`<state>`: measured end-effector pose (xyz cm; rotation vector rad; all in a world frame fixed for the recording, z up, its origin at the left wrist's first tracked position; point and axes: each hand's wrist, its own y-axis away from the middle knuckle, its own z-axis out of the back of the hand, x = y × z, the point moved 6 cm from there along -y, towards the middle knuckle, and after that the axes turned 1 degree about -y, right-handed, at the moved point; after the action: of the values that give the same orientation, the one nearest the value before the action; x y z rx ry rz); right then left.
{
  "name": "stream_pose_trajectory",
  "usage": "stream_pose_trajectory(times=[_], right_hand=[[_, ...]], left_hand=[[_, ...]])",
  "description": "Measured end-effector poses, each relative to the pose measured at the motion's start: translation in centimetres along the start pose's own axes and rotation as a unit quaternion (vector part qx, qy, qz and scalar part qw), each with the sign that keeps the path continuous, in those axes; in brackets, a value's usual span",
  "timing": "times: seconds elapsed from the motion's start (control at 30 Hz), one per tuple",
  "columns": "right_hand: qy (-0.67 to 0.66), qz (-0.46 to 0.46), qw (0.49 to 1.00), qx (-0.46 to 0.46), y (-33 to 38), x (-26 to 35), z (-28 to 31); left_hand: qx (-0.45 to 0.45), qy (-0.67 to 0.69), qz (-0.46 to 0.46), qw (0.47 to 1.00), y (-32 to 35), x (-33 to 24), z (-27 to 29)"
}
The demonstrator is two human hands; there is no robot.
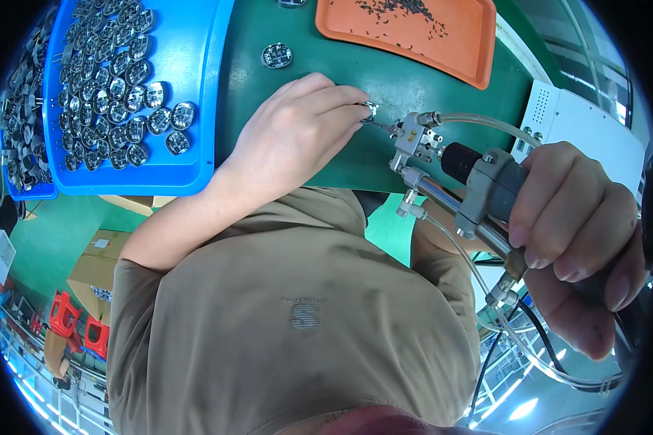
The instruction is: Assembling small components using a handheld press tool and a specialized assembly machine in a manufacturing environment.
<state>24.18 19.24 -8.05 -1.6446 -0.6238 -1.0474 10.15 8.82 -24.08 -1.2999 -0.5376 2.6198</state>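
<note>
Over the green work mat, my left hand [301, 130] has its fingers closed on a small round electronic part [370, 111], mostly hidden behind the fingertips. My right hand [577, 239] is wrapped round the grey and black body of a pneumatic screwdriver [486, 188], which has clear air hoses. The metal nose of this tool points left, and its thin tip reaches the part at my left fingertips; whether it touches a screw there, I cannot tell. Farther back on the mat lies another round electronic part [276, 56], dark-rimmed with a silvery inside.
A blue tray [189, 163] at the left holds many similar round parts. Beyond it sits another blue container [33, 192] of dark strap-like pieces. An orange tray [442, 54] of tiny dark screws stands at the back. A white box-shaped machine [584, 130] is at the right, near the hoses.
</note>
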Motion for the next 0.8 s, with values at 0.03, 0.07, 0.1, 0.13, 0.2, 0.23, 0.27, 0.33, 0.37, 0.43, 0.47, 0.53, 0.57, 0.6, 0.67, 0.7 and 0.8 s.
stream_pose_trajectory(times=[0.03, 0.07, 0.1, 0.13, 0.2, 0.23, 0.27, 0.33, 0.37, 0.43, 0.47, 0.53, 0.57, 0.6, 0.67, 0.7, 0.8], right_hand=[[0.001, 0.000, 1.000, 0.002, 0.0, -0.1, -0.1], [0.001, 0.000, 1.000, 0.004, 0.0, -0.2, -0.2], [0.000, 0.001, 1.000, 0.002, 0.0, -0.4, -0.4], [-0.001, 0.002, 1.000, 0.002, 0.0, -0.4, -0.4], [-0.002, 0.002, 1.000, 0.007, 0.0, -0.5, -0.5], [-0.004, 0.004, 1.000, 0.011, 0.0, -0.6, -0.5], [-0.007, 0.006, 1.000, 0.015, 0.0, -0.6, -0.5], [-0.012, 0.010, 1.000, 0.019, 0.0, -0.7, -0.5], [-0.014, 0.013, 1.000, 0.020, 0.0, -0.7, -0.5], [-0.017, 0.014, 1.000, 0.022, -0.1, -0.8, -0.5], [-0.016, 0.014, 1.000, 0.021, -0.1, -0.8, -0.5], [-0.007, 0.011, 1.000, 0.013, -0.2, -1.0, -0.8], [-0.005, 0.010, 1.000, 0.012, -0.3, -1.2, -1.0], [-0.007, 0.011, 1.000, 0.013, -0.5, -1.5, -1.3], [-0.001, -0.010, 1.000, 0.003, -1.0, -2.2, -1.9], [0.011, -0.036, 0.999, -0.006, -1.1, -2.6, -2.3], [0.006, -0.034, 0.999, -0.035, -2.3, -2.5, -3.8]], left_hand=[[0.000, 0.001, 0.000, 1.000, 0.0, 0.0, 0.0], [0.000, 0.000, 0.001, 1.000, 0.1, 0.0, 0.0], [0.001, 0.000, 0.002, 1.000, 0.1, 0.1, 0.0], [0.001, 0.000, 0.003, 1.000, 0.1, 0.1, -0.1], [0.001, 0.002, 0.001, 1.000, 0.1, 0.1, -0.1], [0.000, 0.000, 0.001, 1.000, 0.1, 0.1, -0.1], [-0.002, 0.001, 0.001, 1.000, 0.1, 0.1, 0.0], [-0.003, 0.005, 0.000, 1.000, 0.1, 0.1, -0.1], [-0.002, 0.007, -0.002, 1.000, 0.0, 0.1, -0.1], [0.001, 0.010, -0.003, 1.000, 0.0, 0.1, -0.1], [0.002, 0.009, -0.003, 1.000, 0.0, 0.1, -0.1], [0.003, 0.004, -0.003, 1.000, -0.1, 0.1, -0.1], [-0.002, 0.002, -0.006, 1.000, -0.1, 0.1, -0.2], [-0.008, -0.001, -0.010, 1.000, 0.0, 0.2, -0.3], [-0.002, -0.020, -0.012, 1.000, 0.7, -0.1, -0.1], [0.008, -0.031, -0.011, 0.999, 1.3, -0.3, -0.7], [0.046, -0.110, -0.029, 0.992, 1.1, -0.8, -0.4]])
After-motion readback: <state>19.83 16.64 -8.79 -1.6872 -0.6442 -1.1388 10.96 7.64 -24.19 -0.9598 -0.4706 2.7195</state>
